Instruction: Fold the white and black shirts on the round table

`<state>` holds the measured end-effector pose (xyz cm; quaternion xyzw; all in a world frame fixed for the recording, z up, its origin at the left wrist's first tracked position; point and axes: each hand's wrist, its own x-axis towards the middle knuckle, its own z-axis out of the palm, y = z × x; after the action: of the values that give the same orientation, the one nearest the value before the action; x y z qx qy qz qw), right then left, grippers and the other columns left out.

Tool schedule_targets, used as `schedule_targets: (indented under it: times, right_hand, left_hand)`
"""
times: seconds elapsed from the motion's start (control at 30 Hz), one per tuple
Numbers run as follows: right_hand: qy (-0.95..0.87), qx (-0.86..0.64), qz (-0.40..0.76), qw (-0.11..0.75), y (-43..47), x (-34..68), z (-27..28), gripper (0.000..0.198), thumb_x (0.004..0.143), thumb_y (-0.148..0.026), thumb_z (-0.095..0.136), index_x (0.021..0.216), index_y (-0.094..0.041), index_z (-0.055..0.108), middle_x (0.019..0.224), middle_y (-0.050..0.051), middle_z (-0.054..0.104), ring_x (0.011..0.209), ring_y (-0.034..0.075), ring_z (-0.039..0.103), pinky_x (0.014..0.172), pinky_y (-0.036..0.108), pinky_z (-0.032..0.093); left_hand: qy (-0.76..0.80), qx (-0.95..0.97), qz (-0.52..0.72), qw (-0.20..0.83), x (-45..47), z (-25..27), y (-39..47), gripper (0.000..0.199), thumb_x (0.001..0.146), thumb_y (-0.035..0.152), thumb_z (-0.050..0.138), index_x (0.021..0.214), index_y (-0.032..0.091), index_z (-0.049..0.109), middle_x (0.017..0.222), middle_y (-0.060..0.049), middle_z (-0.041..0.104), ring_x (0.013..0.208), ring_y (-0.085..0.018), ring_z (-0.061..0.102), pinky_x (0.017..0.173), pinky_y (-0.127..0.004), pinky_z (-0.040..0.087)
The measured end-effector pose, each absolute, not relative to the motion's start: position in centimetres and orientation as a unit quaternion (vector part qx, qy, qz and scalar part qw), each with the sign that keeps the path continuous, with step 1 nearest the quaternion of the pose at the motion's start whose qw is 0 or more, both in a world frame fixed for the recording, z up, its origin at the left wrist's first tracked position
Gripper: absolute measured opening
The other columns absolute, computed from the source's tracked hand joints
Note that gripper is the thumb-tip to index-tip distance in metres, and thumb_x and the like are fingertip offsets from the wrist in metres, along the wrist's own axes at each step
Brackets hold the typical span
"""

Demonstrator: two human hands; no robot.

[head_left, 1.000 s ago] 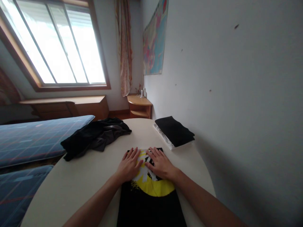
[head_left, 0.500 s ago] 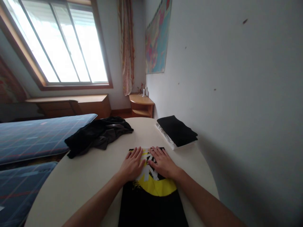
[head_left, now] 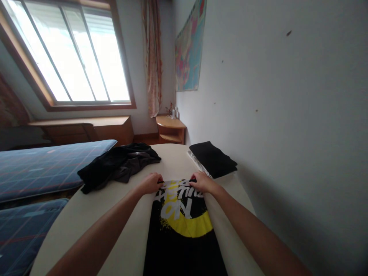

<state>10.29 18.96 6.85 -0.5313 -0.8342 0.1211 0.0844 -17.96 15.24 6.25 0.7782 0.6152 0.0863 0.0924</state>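
Note:
A black folded T-shirt [head_left: 184, 249] lies lengthwise on the table in front of me, its yellow and white lettered print facing up. At its far left corner my left hand [head_left: 151, 183] is closed, fingers pinching the fabric edge. My right hand [head_left: 201, 181] grips the far right corner the same way. Between the two hands the far edge runs straight across. The near end of the shirt passes out of the bottom of the view.
The round cream table [head_left: 120, 214] holds a crumpled black garment [head_left: 120, 165] at the back left and a folded black cloth [head_left: 212, 157] on clear plastic at the back right. Blue plaid mattresses [head_left: 51, 165] stand left; a white wall [head_left: 287, 153] rises on the right.
Both hands have moved from lying flat on the print to the shirt's far corners, spreading apart and closing on the edge. More of the white lettering shows.

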Motion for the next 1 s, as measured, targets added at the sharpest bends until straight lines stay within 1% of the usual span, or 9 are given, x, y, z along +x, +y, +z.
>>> schedule_targets:
  times: [0.1, 0.2, 0.3, 0.43, 0.57, 0.67, 0.77, 0.9, 1.0]
  right_hand:
    - [-0.833, -0.532, 0.127, 0.081, 19.6, 10.4, 7.2, 0.015, 0.084, -0.030, 0.068, 0.092, -0.018, 0.072, 0.103, 0.009, 0.071, 0.099, 0.021, 0.063, 0.086, 0.027, 0.045]
    - [-0.822, -0.548, 0.119, 0.096, 19.8, 10.2, 7.5, 0.015, 0.089, -0.030, 0.062, 0.097, -0.019, 0.069, 0.103, 0.008, 0.071, 0.096, 0.021, 0.064, 0.082, 0.028, 0.046]
    - [-0.820, -0.550, 0.093, 0.127, 19.0, 9.6, 7.7, 0.024, 0.092, -0.028, 0.058, 0.112, -0.018, 0.065, 0.118, 0.011, 0.067, 0.111, 0.023, 0.059, 0.094, 0.033, 0.043]
    - [-0.890, -0.417, 0.077, 0.167, 15.6, 8.5, 7.1, 0.042, 0.095, -0.038, 0.053, 0.132, -0.019, 0.058, 0.145, 0.012, 0.052, 0.138, 0.026, 0.039, 0.116, 0.042, 0.024]
    - [-0.932, -0.320, 0.143, 0.093, 11.6, 8.5, 6.1, 0.059, 0.099, -0.053, 0.041, 0.150, -0.026, 0.041, 0.160, 0.008, 0.033, 0.148, 0.028, 0.023, 0.120, 0.048, 0.016]
    - [-0.925, -0.340, 0.163, 0.054, 9.9, 9.6, 6.1, 0.063, 0.098, -0.056, 0.040, 0.155, -0.030, 0.030, 0.164, 0.006, 0.022, 0.151, 0.029, 0.015, 0.121, 0.051, 0.011]
    - [-0.915, -0.363, 0.171, 0.042, 8.6, 11.1, 6.9, 0.062, 0.098, -0.053, 0.042, 0.154, -0.028, 0.033, 0.163, 0.006, 0.025, 0.150, 0.030, 0.017, 0.121, 0.052, 0.011]
    - [-0.924, -0.328, 0.187, 0.065, 5.2, 12.9, 8.6, 0.055, 0.095, -0.043, 0.052, 0.147, -0.026, 0.047, 0.157, 0.007, 0.039, 0.146, 0.028, 0.028, 0.122, 0.051, 0.010]
    - [-0.928, -0.285, 0.225, 0.077, 2.0, 13.6, 9.3, 0.051, 0.089, -0.045, 0.062, 0.137, -0.027, 0.057, 0.148, 0.006, 0.050, 0.139, 0.027, 0.039, 0.120, 0.045, 0.023]
  left_hand:
    - [0.614, 0.777, 0.099, 0.100, -18.4, 6.3, 15.9, 0.009, 0.080, 0.027, 0.066, 0.083, 0.021, 0.071, 0.085, -0.003, 0.073, 0.082, -0.019, 0.067, 0.073, -0.024, 0.047]
    - [0.637, 0.754, 0.136, 0.080, -18.3, 6.2, 16.3, 0.013, 0.085, 0.026, 0.060, 0.090, 0.020, 0.070, 0.085, -0.004, 0.073, 0.082, -0.020, 0.067, 0.073, -0.026, 0.048]
    - [0.646, 0.740, 0.182, 0.047, -17.6, 6.3, 15.9, 0.023, 0.089, 0.025, 0.054, 0.107, 0.018, 0.068, 0.105, -0.010, 0.072, 0.102, -0.025, 0.066, 0.089, -0.035, 0.049]
    - [0.582, 0.784, 0.215, 0.037, -16.5, 5.9, 13.3, 0.041, 0.094, 0.032, 0.053, 0.133, 0.024, 0.056, 0.143, -0.008, 0.054, 0.132, -0.024, 0.049, 0.111, -0.037, 0.037]
    - [0.450, 0.875, 0.146, 0.099, -16.4, 4.4, 9.8, 0.054, 0.099, 0.041, 0.047, 0.151, 0.034, 0.037, 0.158, -0.002, 0.037, 0.145, -0.022, 0.033, 0.120, -0.041, 0.025]
    - [0.490, 0.860, 0.093, 0.106, -17.2, 3.8, 7.8, 0.054, 0.102, 0.045, 0.039, 0.154, 0.034, 0.030, 0.162, -0.003, 0.027, 0.150, -0.025, 0.023, 0.121, -0.050, 0.019]
    - [0.522, 0.842, 0.104, 0.085, -17.8, 4.4, 5.4, 0.048, 0.101, 0.038, 0.041, 0.149, 0.030, 0.043, 0.158, -0.006, 0.037, 0.147, -0.027, 0.030, 0.120, -0.052, 0.023]
    - [0.443, 0.871, 0.167, 0.130, -17.9, 6.4, 0.5, 0.032, 0.095, 0.027, 0.052, 0.124, 0.031, 0.064, 0.140, -0.006, 0.058, 0.129, -0.023, 0.053, 0.112, -0.041, 0.041]
    - [0.397, 0.888, 0.139, 0.185, -17.6, 7.7, -3.0, 0.047, 0.080, 0.032, 0.072, 0.125, 0.031, 0.062, 0.136, -0.006, 0.060, 0.124, -0.027, 0.055, 0.107, -0.042, 0.046]
